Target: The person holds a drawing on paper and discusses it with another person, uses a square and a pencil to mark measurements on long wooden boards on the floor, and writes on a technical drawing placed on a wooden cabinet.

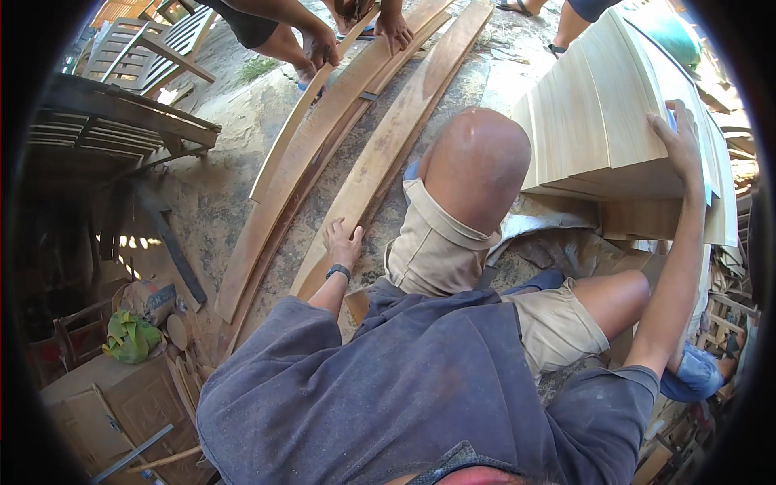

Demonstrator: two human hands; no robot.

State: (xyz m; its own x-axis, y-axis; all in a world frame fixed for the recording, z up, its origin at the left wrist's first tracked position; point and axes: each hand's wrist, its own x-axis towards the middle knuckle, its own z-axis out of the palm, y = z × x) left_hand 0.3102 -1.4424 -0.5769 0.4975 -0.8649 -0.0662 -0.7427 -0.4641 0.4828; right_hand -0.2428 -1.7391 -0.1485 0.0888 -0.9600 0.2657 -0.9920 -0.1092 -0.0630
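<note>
A curved wooden plank (380,153) on the ground was pressed under the flat, released left hand (343,242); the right hand (683,149), fingers spread, was rested on stacked pale boards (598,121).

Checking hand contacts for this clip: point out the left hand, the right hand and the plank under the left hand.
left hand (344,241): head view, back of the hand.
right hand (681,145): head view, back of the hand, on the stacked boards.
plank (404,121): head view, bare middle of its top face.
</note>
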